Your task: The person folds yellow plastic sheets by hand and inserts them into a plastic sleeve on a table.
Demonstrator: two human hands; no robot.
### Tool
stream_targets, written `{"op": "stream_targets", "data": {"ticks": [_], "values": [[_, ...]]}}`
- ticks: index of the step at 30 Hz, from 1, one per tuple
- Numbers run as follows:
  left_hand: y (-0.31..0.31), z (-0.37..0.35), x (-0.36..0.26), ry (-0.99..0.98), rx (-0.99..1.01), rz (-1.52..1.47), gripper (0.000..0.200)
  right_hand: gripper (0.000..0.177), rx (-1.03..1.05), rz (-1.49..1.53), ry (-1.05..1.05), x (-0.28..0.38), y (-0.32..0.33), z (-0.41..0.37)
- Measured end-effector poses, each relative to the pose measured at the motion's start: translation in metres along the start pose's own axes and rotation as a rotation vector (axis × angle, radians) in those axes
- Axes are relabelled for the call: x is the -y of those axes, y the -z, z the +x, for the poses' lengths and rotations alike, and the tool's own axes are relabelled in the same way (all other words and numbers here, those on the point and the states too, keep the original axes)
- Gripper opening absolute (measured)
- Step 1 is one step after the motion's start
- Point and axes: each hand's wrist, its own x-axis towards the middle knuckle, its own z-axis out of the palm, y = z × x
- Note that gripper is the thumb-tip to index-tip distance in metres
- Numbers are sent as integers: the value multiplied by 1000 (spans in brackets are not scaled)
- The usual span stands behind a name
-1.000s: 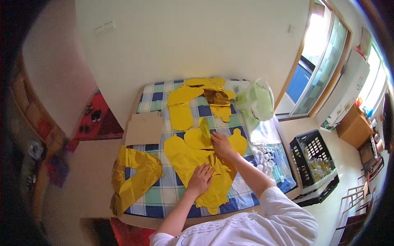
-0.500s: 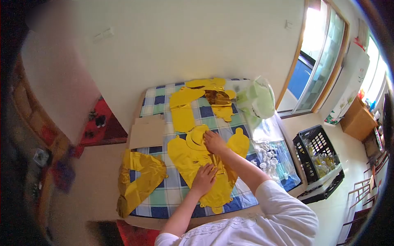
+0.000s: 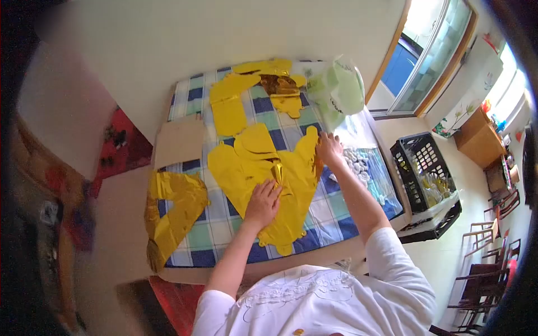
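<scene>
A large gold foil piece lies spread on the blue-and-white checked tablecloth. My left hand rests on its middle, fingers spread over the foil. At the foil's upper right edge is my right hand, its fingers bent around the edge beside a rounded tip. A rounded gold flap lies across the upper middle, with a crumpled fold below it. More flat gold foil lies towards the wall, and a gold triangular piece hangs partly over the left corner.
Brown cardboard lies at the table's left. On the right are a pale green plastic bag, clear packaging and small white items. A black crate stands beyond the right edge, with chairs farther off.
My right hand has moved from the middle flap to the foil's right edge. The foil's right side is spread differently and the flap lies wider. The camera view has shifted, too.
</scene>
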Motion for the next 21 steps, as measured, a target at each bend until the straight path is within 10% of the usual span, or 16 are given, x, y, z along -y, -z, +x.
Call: {"op": "stream_targets", "data": {"ticks": [10,13,21], "values": [[3,0,-2,-59,-20,-30,34,30,92,6,-27,4,-9,16],[2,-2,-3,-49,12,-46,34,34,-205,-27,53,11,-7,5],[9,3,-3,4,111,-42,37,39,85,101,1086,163,-40,-63]]}}
